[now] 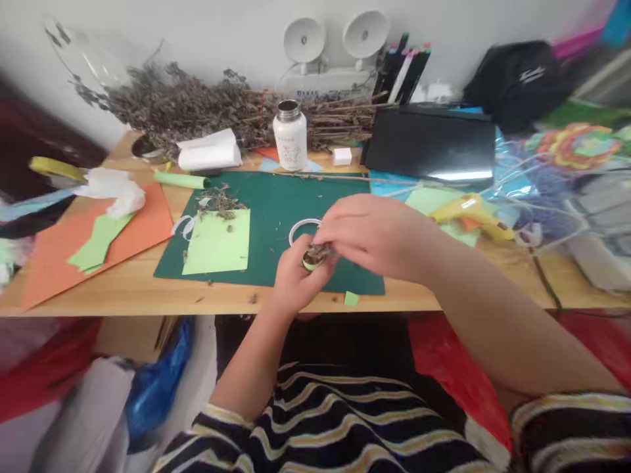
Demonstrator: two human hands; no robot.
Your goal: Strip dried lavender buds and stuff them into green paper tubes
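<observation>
Dried plant bits (319, 250) sit between the hands in the head view, pinched by the right hand (377, 230) at the mouth of a green-rimmed roll (312, 267) the left hand (298, 280) encircles, and could crumble onto the green mat (269, 226) below if squeezed too hard.

- My single view looks from the person's head, forward and down onto the left hand (302, 274) and right hand (374, 231).
- I get the striped shirt (345, 420) nearest, at the bottom; the desk (231, 300) mid-frame; the wall (217, 36) farthest, up top.
</observation>
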